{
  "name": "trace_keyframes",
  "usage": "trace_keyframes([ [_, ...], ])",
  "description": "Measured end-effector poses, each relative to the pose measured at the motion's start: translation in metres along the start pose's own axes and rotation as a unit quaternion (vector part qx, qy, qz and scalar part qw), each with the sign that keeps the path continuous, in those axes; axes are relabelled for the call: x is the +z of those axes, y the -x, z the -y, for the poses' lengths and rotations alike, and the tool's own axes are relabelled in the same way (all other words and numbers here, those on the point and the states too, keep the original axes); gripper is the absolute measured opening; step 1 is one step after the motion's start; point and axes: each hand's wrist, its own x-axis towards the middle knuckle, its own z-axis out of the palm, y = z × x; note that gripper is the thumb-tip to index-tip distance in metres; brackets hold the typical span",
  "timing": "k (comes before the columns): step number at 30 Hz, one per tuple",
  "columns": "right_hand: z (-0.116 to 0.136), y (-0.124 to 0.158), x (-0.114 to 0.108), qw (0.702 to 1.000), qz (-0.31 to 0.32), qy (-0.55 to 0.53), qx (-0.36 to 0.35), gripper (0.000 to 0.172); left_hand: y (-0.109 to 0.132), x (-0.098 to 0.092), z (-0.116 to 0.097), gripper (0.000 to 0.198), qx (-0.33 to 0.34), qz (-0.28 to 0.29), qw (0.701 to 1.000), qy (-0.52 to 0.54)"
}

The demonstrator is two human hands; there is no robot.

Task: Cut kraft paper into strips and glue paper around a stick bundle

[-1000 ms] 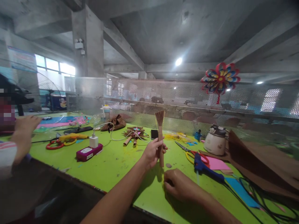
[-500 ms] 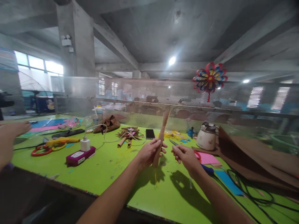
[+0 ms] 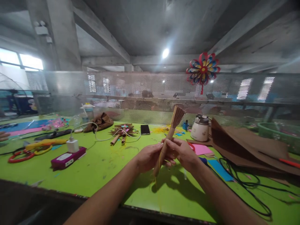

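Note:
A brown folded-paper piece, pleated and fanned at its upper end, is held tilted above the green table. My left hand is closed around its lower part from the left. From the right, my right hand pinches the same piece near its middle, its fingers partly hidden behind it. Thin yellow strands hang from the lower end. Beyond my hands lie a black phone and a finished-looking spiky brown paper piece with two rolled tubes.
A purple power strip with a white plug, red-handled scissors and a yellow glue gun are left. A white jar, brown sheets and black cables are right. Another person's hand shows far left.
My right hand has moved in and taken hold of the brown piece, whose top is now more fanned and tilted right. The view has shifted right; the other person's hand has mostly left it.

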Motion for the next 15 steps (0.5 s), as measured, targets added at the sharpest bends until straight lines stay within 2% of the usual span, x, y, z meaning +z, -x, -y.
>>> trace_keyframes([
  [3,-0.001,-0.003,-0.004,0.997,-0.043,0.061,-0.019,0.043,-0.002,-0.001,0.002,0.038,0.014,-0.053,0.998,-0.030],
  [5,-0.001,-0.004,-0.006,0.991,-0.064,0.108,-0.036,0.041,-0.003,-0.002,0.003,0.037,0.030,-0.109,0.992,-0.053],
  [7,-0.003,-0.006,-0.008,0.987,-0.076,0.137,-0.042,0.041,-0.004,-0.003,0.005,0.033,0.035,-0.140,0.987,-0.073],
  [15,-0.018,-0.010,-0.004,0.984,-0.092,0.150,-0.036,0.043,-0.010,-0.002,0.011,0.022,0.030,-0.137,0.989,-0.054],
])
